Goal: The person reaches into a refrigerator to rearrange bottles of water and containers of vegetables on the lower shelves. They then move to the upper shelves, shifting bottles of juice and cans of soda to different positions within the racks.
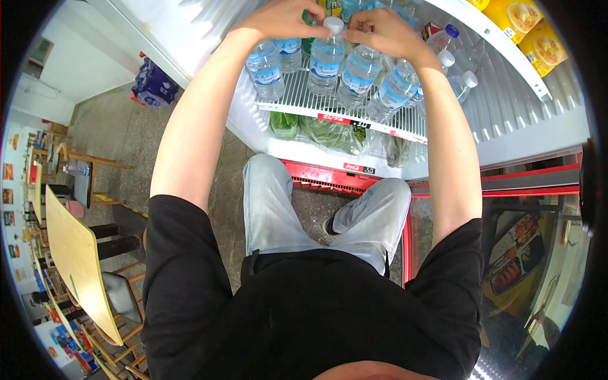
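Clear water bottles with blue labels stand in rows on a white wire shelf [297,106] inside an open fridge. At the front middle one bottle [325,66] has a white cap, and both my hands meet at its neck. My left hand [282,19] comes from the left, thumb and forefinger curved towards the cap, with a green bottle [308,45] partly showing behind. From the right, my right hand [387,30] has its thumb against the same neck and its fingers bent. It covers the top of the neighbouring water bottle [360,75]. Some fingertips are hidden.
A lower shelf holds bagged greens [332,134] and a green package [284,125]. Yellow packs [544,47] sit on the door side at upper right. More bottles [462,85] stand at the shelf's right. Left are a wooden table [79,259] and a purple-wrapped pack [154,83].
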`<act>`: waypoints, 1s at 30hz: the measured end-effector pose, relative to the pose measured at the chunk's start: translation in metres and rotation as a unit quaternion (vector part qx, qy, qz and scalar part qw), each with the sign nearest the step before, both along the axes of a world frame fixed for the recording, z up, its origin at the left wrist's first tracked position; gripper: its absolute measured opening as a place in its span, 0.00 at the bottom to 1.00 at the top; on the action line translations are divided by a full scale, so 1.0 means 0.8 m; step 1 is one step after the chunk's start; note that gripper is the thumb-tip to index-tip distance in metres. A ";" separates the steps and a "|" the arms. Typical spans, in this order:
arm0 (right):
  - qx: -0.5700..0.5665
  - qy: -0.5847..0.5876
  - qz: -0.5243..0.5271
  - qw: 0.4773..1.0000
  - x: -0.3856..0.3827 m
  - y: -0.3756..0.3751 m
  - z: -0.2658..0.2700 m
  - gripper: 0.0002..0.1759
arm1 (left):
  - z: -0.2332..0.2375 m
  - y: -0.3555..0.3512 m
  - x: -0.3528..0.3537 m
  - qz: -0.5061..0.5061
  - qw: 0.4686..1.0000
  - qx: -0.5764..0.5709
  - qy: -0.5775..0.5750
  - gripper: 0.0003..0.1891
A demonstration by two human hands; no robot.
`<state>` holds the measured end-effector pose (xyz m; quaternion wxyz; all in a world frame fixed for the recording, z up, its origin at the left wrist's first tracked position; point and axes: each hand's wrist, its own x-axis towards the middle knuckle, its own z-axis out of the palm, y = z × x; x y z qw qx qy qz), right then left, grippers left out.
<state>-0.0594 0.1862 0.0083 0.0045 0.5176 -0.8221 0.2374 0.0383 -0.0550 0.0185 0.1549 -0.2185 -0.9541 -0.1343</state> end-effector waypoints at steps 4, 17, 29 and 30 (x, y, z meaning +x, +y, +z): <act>0.008 0.003 -0.012 1.000 0.004 0.001 0.004 0.23 | 0.005 0.004 0.001 0.005 1.000 -0.002 -0.028 0.23; 0.012 0.003 -0.010 1.000 0.005 0.000 0.005 0.21 | 0.013 0.021 0.006 0.033 0.998 -0.045 -0.034 0.26; 0.003 0.009 -0.003 1.000 0.003 -0.001 0.001 0.19 | 0.000 0.016 0.002 0.073 0.996 -0.056 0.003 0.23; 0.000 0.017 -0.007 1.000 0.004 -0.001 0.002 0.19 | -0.002 0.014 0.000 0.084 0.995 -0.054 -0.001 0.23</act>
